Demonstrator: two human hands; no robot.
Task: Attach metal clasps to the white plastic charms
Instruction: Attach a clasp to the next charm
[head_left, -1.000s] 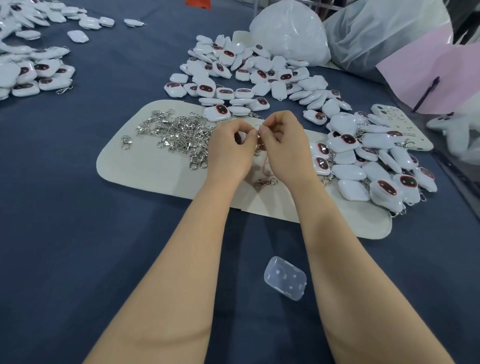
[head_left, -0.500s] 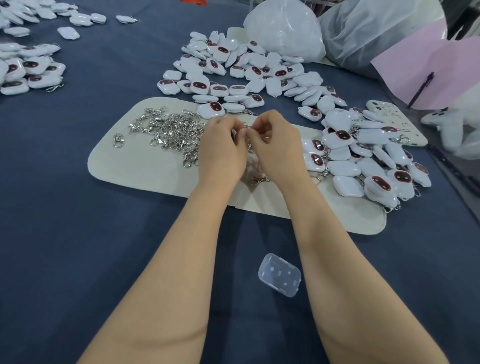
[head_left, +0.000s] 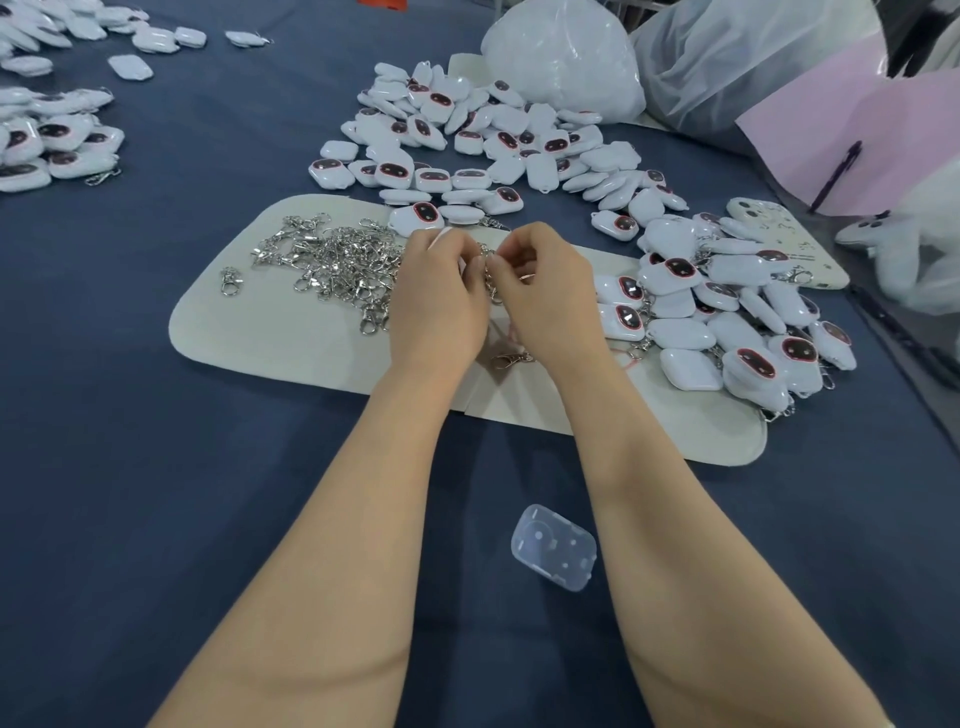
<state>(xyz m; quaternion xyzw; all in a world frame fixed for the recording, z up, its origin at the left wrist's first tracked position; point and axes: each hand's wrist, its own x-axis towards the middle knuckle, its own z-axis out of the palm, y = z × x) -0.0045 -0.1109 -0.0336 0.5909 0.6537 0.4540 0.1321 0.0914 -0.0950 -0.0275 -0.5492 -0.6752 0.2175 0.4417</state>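
1. A small silver clasp (head_left: 491, 278) is held up just over the mat, in the middle of the tabletop. Its little chain shows in the gap between the two hands.
2. The left hand (head_left: 436, 304) and the right hand (head_left: 550, 299) are both curled, with their fingertips almost touching. Both pinch the clasp. I cannot tell if a charm is tucked in the fingers too.
3. Under the hands lies a cream mat (head_left: 260, 338). A loose clasp (head_left: 511, 359) lies on it between the wrists.
4. A heap of clasps (head_left: 337, 260) sits on the mat, just beside the left hand.
5. White charms with dark, red-ringed faces lie in piles. The far pile (head_left: 483, 140) is behind the mat and touches its back edge. The right pile (head_left: 727, 317) covers the mat's right end, and some of these charms have clasps on them. The left pile (head_left: 47, 150) is well apart, at the far left.
6. A small clear box (head_left: 553, 553) lies on the blue tabletop (head_left: 130, 467) between the two forearms. The blue shows right through it.
7. A full white bag (head_left: 566, 57) stands behind the far pile. What is inside it is hidden. A second bag (head_left: 737, 57) sits beside it.
8. A phone (head_left: 789, 244) lies face down next to the right pile. A pen (head_left: 836, 171) rests on a pink sheet (head_left: 893, 140) past it.
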